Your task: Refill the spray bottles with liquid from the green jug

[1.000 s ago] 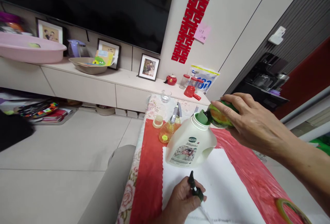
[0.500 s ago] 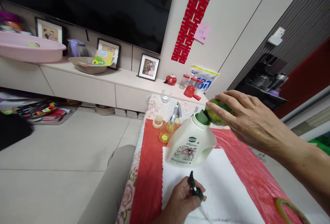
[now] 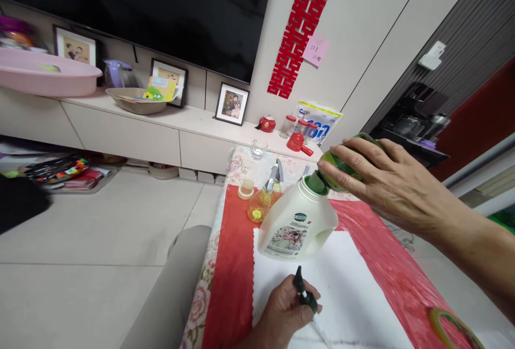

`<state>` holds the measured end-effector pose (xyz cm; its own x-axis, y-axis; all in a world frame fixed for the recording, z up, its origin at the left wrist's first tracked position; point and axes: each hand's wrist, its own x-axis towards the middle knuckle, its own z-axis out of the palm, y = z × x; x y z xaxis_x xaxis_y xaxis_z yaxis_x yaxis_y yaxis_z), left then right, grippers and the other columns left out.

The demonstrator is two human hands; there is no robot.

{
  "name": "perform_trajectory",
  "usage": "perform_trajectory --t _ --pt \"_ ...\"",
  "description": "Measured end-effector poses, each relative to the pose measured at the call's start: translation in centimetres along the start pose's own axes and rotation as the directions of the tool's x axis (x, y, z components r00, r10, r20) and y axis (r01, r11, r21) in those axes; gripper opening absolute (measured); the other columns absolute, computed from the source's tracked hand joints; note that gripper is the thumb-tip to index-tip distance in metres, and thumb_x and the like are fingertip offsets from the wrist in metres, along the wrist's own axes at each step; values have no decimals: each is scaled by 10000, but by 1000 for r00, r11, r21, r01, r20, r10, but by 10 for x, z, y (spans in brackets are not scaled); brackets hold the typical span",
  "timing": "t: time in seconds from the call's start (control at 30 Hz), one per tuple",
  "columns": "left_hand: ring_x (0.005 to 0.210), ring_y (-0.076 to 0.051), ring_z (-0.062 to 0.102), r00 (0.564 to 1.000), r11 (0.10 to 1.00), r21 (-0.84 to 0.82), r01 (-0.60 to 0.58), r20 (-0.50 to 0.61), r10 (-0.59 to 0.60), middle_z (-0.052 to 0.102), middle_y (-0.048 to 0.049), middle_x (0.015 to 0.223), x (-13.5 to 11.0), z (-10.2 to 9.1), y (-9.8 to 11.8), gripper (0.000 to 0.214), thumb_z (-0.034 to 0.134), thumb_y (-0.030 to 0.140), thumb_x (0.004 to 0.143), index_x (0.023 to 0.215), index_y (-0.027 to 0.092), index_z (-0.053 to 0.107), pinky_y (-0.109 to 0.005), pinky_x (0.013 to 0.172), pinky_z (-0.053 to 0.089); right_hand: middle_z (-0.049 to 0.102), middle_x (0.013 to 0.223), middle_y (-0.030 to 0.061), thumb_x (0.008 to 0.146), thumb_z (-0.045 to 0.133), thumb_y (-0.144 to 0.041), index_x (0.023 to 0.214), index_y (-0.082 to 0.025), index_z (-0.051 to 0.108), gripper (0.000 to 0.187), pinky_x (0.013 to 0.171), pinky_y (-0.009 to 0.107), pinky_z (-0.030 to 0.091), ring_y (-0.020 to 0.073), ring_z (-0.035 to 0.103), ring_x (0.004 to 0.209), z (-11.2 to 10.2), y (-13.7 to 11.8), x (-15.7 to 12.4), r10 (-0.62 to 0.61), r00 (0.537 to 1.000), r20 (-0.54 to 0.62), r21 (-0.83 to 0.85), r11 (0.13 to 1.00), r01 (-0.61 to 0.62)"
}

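My right hand [image 3: 386,183] grips a small green bottle [image 3: 341,169] tipped on its side, its neck resting in the green mouth of a white detergent jug [image 3: 298,220]. The jug stands on a white cloth [image 3: 354,295] over a red table cover [image 3: 229,263]. At the near edge my left hand [image 3: 284,317] is closed around a dark green spray nozzle [image 3: 303,292] with a thin tube.
A yellow spray bottle [image 3: 261,199], a small cap [image 3: 246,189] and a glass [image 3: 258,149] stand at the table's far end. A tape roll [image 3: 450,327] lies at the near right. A low cabinet [image 3: 132,134] with photo frames, basins and jars runs along the wall.
My right hand has raised the back end of the green bottle a little, tilting it more steeply into the jug's mouth. My left hand has not moved.
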<state>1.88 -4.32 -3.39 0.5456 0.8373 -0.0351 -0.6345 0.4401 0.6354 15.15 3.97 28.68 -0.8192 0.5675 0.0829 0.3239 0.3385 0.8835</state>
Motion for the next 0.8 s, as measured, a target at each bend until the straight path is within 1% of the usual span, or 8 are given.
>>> perform_trajectory --t 0.13,0.23,0.33,0.43,0.53,0.67,0.73,0.8 --pt "906 -224 718 1000 1000 -1 5 -3 -5 721 -62 1000 0 0 1 438 909 405 665 962 171 690 -353 904 482 433 1467 166 997 384 -100 1411 -186 424 424 918 514 458 368 428 1330 2 0 -1 -15 998 -59 5 1000 15" --pt "895 -218 715 1000 1000 -2 -2 -13 2 721 -60 995 0 1 1 444 917 404 652 952 171 688 -358 906 485 437 1463 158 990 393 -102 1424 -199 422 445 911 503 467 357 436 1321 5 -4 -3 19 998 -55 29 999 -18" --pt "897 -228 710 1000 1000 1 7 -22 -7 720 -64 964 -1 3 3 458 925 425 634 934 163 697 -371 906 494 448 1451 142 956 422 -97 1440 -220 431 500 884 468 478 347 434 1310 9 -9 -6 112 993 -31 78 991 -109" --pt "894 -228 701 999 999 -30 12 -44 -13 724 -66 960 -2 8 8 464 938 423 610 916 163 706 -380 911 502 473 1406 146 891 514 -131 1456 -203 449 573 877 444 493 351 451 1259 15 -13 -15 259 966 6 218 942 -254" --pt "904 -208 698 996 998 -58 5 -89 -10 730 -45 972 -7 15 18 382 922 319 649 926 182 699 -349 916 496 487 1377 145 864 593 -246 1488 -179 432 648 956 466 485 334 472 1204 19 -21 -33 395 917 46 446 814 -373" --pt "940 -201 702 985 993 -110 -39 -171 20 731 -30 997 -17 21 40 363 906 236 668 960 198 693 -339 916 518 501 1383 112 866 676 -444 1531 -225 374 763 967 446 500 303 518 1207 15 -49 -71 576 792 203 669 509 -541" --pt "966 -206 714 982 988 -129 -88 -175 65 735 -26 1013 -24 19 55 361 902 267 690 977 205 692 -352 934 535 509 1383 98 867 690 -478 1532 -252 364 774 931 416 524 281 560 1176 11 -73 -92 595 737 322 708 365 -604" --pt "968 -212 726 973 977 -119 -176 -174 154 736 -26 1049 -29 15 73 356 887 303 719 995 209 683 -373 928 563 513 1379 90 878 684 -480 1536 -274 348 767 929 420 530 273 574 1160 7 -102 -113 580 712 396 716 290 -635"
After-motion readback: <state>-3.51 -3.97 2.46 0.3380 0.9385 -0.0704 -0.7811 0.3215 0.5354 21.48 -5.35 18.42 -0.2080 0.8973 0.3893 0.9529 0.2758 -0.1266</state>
